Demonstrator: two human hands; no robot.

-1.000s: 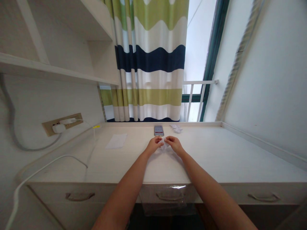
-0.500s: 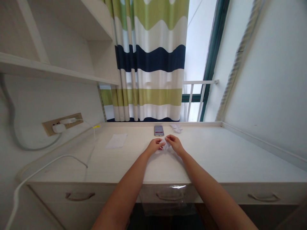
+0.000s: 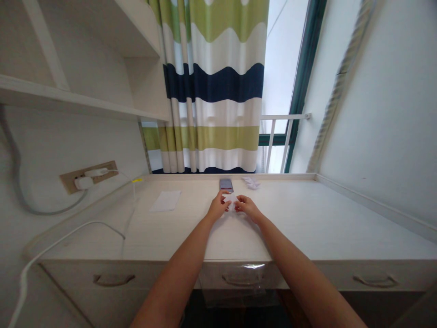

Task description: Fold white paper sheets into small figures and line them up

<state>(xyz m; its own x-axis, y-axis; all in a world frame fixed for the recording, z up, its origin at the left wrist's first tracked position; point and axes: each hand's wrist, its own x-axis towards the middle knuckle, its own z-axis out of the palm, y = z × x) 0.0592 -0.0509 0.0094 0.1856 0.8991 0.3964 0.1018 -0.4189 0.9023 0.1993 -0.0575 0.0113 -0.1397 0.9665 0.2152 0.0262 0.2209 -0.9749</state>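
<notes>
Left-hand fingers (image 3: 223,199) and right-hand fingers (image 3: 240,198) nearly closed, pinching a small folded white paper (image 3: 232,201) between them; a finished-looking paper fold (image 3: 251,183) lies beyond them, a flat unfolded sheet (image 3: 165,201) well left.

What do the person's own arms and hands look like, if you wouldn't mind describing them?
The left arm and the right arm are bare all the way to the lower edge of the view, with no sleeve, watch or bracelet showing. The left hand and the right hand wear no gloves; any rings would be too small to tell.
</notes>
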